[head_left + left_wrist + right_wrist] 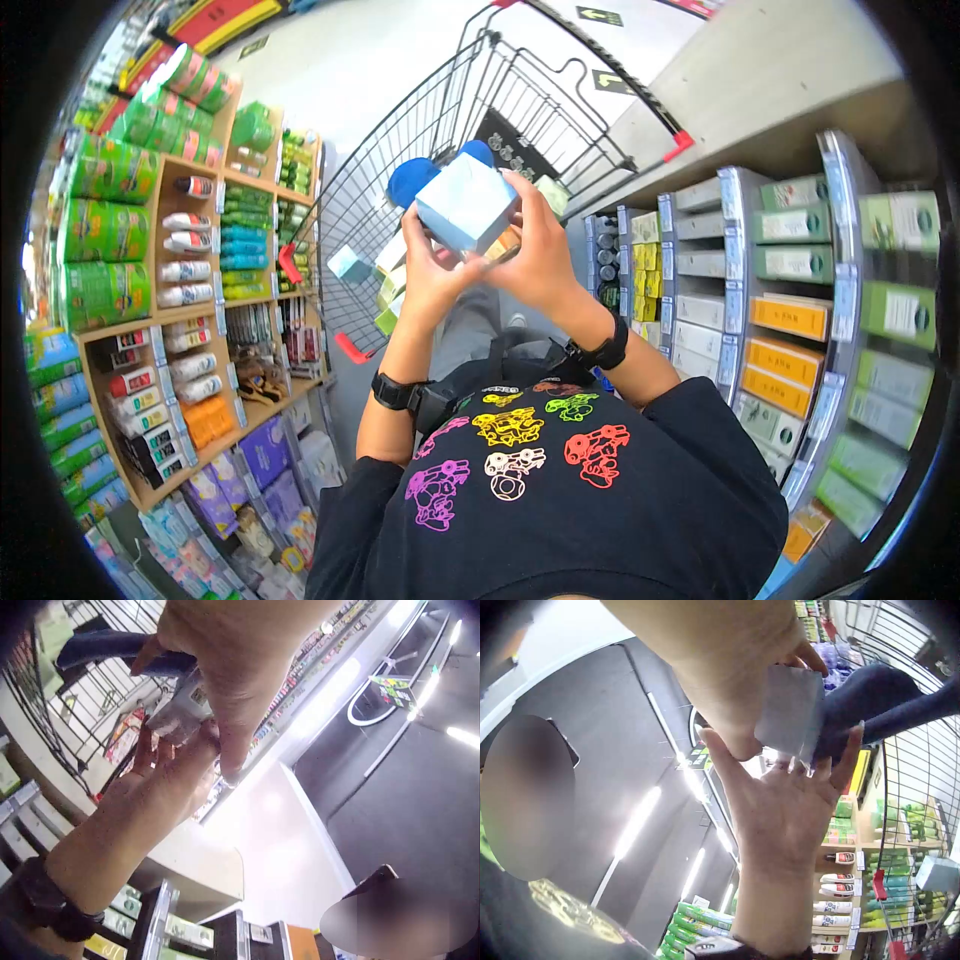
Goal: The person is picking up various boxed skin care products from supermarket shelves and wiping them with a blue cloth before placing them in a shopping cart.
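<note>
**Light-blue box [465, 198] held from both sides**

The left hand [432, 280] and the right hand [542, 258] share one grip, fingers and thumbs closed around the light-blue box, which sits raised between them. Just beyond the grip stands a wire shopping cart [523, 150]. A second pale-blue box [350, 264] lies to the grip's left, apart from it. Green packs [108, 228] are stacked farther left; orange boxes [788, 317] are well to its right.

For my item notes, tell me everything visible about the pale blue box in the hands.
The pale blue box is roughly a cube, looks like smooth cardboard, and has a small dark patch on one face. It seems closed. The left hand and right hand grip its sides; in the head view it shows before the shopping cart.
</note>
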